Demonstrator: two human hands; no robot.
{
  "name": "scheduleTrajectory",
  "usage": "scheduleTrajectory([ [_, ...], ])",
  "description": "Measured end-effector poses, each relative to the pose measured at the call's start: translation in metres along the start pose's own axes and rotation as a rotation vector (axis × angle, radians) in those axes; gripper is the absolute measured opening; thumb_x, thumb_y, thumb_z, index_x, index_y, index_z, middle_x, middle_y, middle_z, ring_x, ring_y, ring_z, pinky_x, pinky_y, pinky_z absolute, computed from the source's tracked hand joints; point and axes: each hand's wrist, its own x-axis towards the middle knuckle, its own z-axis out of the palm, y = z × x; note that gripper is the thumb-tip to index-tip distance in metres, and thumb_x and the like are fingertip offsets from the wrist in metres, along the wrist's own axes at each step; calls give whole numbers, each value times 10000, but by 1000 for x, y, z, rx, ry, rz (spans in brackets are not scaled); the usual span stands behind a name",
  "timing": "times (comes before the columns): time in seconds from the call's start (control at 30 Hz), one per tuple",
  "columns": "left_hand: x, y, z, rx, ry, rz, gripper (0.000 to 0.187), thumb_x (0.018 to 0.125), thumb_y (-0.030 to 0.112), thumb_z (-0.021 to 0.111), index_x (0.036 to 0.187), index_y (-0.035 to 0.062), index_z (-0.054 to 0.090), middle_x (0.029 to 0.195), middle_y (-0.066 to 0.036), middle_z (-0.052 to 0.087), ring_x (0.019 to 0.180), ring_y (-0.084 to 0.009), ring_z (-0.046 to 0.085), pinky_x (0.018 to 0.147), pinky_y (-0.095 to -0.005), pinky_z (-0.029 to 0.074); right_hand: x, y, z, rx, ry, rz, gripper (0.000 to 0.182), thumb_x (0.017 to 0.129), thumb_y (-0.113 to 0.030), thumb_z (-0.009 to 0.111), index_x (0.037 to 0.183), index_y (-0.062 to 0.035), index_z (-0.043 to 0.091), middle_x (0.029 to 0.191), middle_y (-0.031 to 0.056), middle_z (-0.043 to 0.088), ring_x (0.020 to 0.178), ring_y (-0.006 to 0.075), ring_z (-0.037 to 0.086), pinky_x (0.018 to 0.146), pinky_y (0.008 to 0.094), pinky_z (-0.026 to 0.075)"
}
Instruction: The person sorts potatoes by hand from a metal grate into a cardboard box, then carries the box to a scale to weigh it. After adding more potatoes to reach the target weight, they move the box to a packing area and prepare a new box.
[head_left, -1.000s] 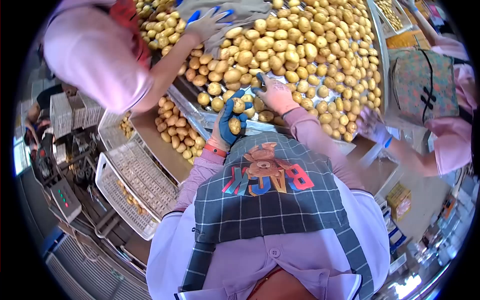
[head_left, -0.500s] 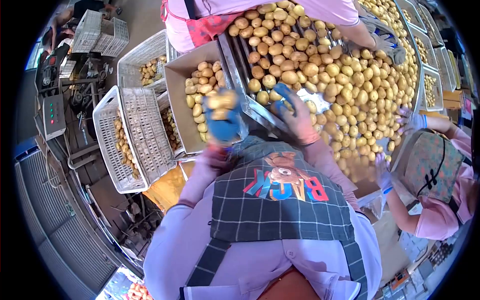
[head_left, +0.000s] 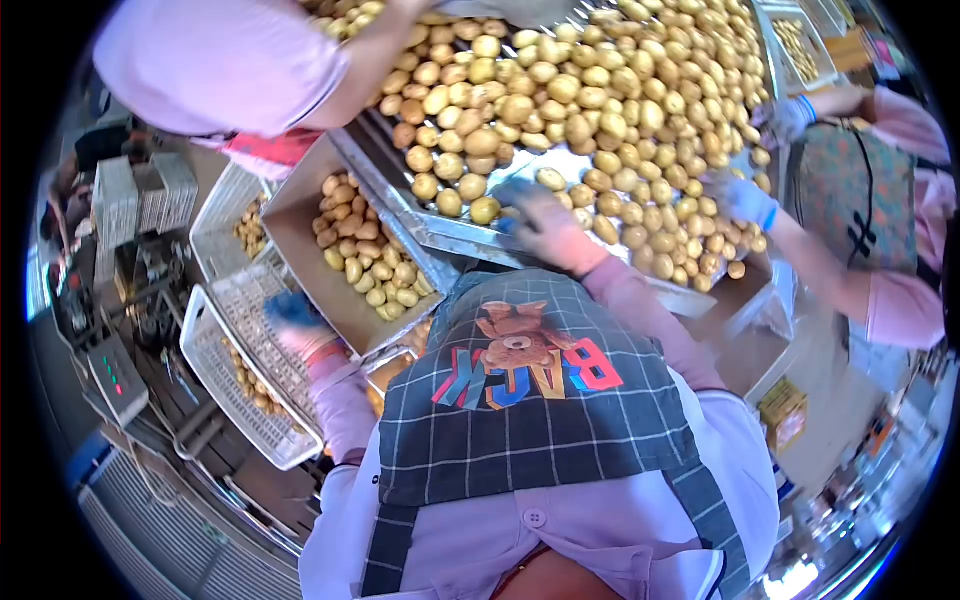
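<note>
My left hand [head_left: 297, 325], in a glove with blue fingers, is low beside the cardboard box [head_left: 300, 210], over the inner wall of a white plastic crate [head_left: 275, 315]. Its fingers are partly hidden and show no potato. Over the near edge of the metal sorting table [head_left: 470, 238], my right hand [head_left: 545, 225] reaches with its fingers stretched out, somewhat blurred. Close to those fingertips lie potatoes [head_left: 484, 209] and a bare patch of shiny metal. More potatoes [head_left: 385, 275] partly fill the cardboard box.
Across the table, potatoes [head_left: 620, 90] lie thickly spread. A co-worker's pink sleeve [head_left: 225, 65] leans in at upper left. On the right, another co-worker's gloved hands [head_left: 745, 198] touch the potatoes. Another white crate [head_left: 225, 225] and a control box with lights [head_left: 118, 380] stand left.
My left hand, which held potatoes above the cardboard box, has moved left to the white crate. My right hand stays at the table's near edge. The view has shifted, and the upper-left co-worker leans further in.
</note>
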Motion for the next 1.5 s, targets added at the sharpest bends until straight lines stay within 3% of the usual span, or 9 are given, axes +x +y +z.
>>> scheduleTrajectory([
  [0.1, -93, 100, 216, 319, -412, 143, 563, 897, 276, 589, 1380, 29, 439, 1304, -157, 508, 1196, -274, 497, 1043, -368, 366, -30, 25, -3, -278, -230, -220, 517, 860, -348, 588, 1329, -147, 506, 1402, 165, 447, 1334, 375, 368, 1120, 484, 275],
  [0.17, -115, 82, 274, 756, -716, 750, 707, 837, 357, 644, 1430, 69, 388, 1452, -278, 339, 1367, -397, 302, 1122, -463, 238, -62, 37, -38, -370, -225, -101, 489, 855, -357, 586, 1324, -238, 519, 1446, 125, 412, 1358, 377, 327, 1133, 485, 265],
  [0.23, -165, 99, 312, 1226, -927, 586, 807, 781, 510, 652, 1420, 84, 404, 1481, -316, 246, 1388, -500, 161, 1126, -570, 138, -103, 64, -52, -452, -162, 18, 490, 857, -356, 581, 1329, -241, 515, 1462, 116, 394, 1365, 375, 314, 1135, 486, 261],
  [0.43, -175, 86, 295, 627, -1488, 778, 527, 804, 367, 667, 1259, 111, 598, 1399, -206, 445, 1356, -370, 327, 1126, -536, 179, -179, 84, -81, -619, 307, 651, 465, 879, -318, 547, 1308, -139, 538, 1438, 160, 409, 1328, 414, 339, 1118, 518, 236],
  [0.67, -154, 77, 293, 666, -923, 673, 599, 859, 275, 613, 1391, 54, 448, 1456, -272, 328, 1340, -442, 295, 1111, -494, 235, -217, 47, -66, -527, 146, 615, 439, 888, -351, 536, 1276, -146, 557, 1353, 163, 498, 1286, 360, 413, 1125, 526, 200],
  [0.83, -168, 86, 299, 983, -962, 774, 603, 843, 351, 626, 1352, 55, 493, 1474, -246, 312, 1342, -434, 311, 1100, -487, 276, -149, 45, -79, -390, 530, 553, 408, 862, -272, 578, 1211, -60, 589, 1306, 189, 525, 1208, 369, 475, 1047, 448, 347],
  [1.17, -152, 70, 289, 549, -1000, 311, 418, 862, 166, 636, 1256, 38, 580, 1310, -183, 486, 1222, -319, 456, 1039, -407, 346, -150, 71, -84, -396, -35, 73, 449, 867, -255, 565, 1313, -217, 524, 1392, 157, 445, 1287, 339, 427, 1108, 492, 304],
  [1.27, -140, 85, 300, 573, -810, 730, 509, 890, 244, 624, 1342, 41, 507, 1418, -197, 400, 1286, -339, 386, 1091, -429, 269, -187, 90, -128, -539, -100, 290, 396, 913, -336, 521, 1290, -215, 542, 1346, 153, 491, 1186, 348, 513, 1009, 433, 422],
  [1.5, -182, 85, 386, 949, -939, 750, 897, 827, 592, 582, 1474, 52, 277, 1490, -314, 227, 1368, -453, 268, 1104, -542, 241, -71, 110, -145, -336, 523, 334, 376, 912, -362, 539, 1189, -118, 612, 1131, 181, 634, 981, 347, 614, 894, 437, 466],
])
